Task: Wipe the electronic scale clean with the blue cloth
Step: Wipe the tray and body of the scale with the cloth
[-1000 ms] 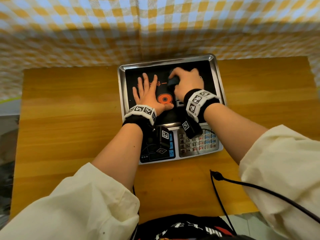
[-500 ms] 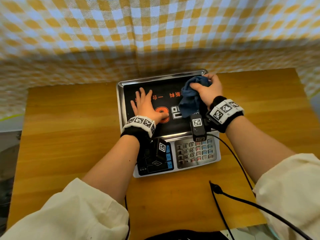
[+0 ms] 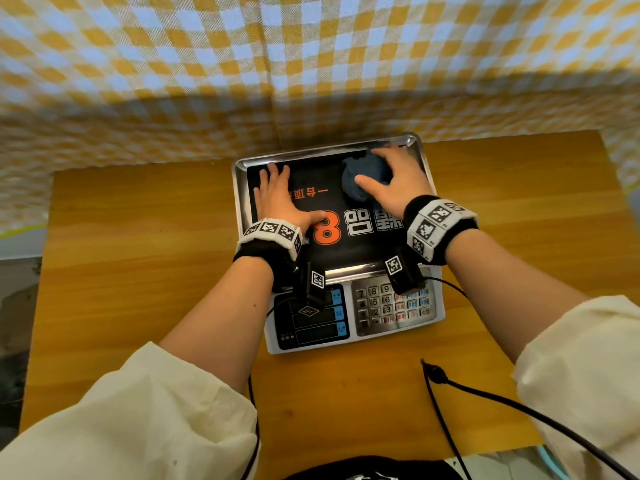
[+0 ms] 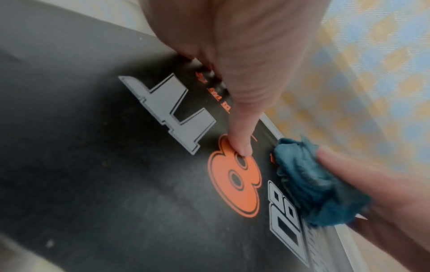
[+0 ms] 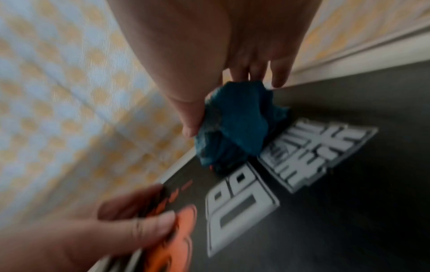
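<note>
- Both your hands sit on the scale (image 3: 398,306) platform.
- Your left hand (image 3: 277,202) lies flat, fingers spread, holding nothing.
- Your right hand (image 3: 398,178) grips the bunched blue cloth (image 3: 360,178) at the far right corner.

The person wears a loose cream top with wide, crumpled sleeves: the left sleeve (image 3: 138,410) and the right sleeve (image 3: 581,368) bunch above bare forearms. Each wrist carries a black band wrapped in a white strip of black-and-white square code markers, the left wristband (image 3: 273,237) and the right wristband (image 3: 440,226). Under each hangs a small black camera block with its own marker tag, left camera (image 3: 313,289) and right camera (image 3: 401,271). Thin black cables (image 3: 519,407) trail from them. Both hands are bare.
</note>
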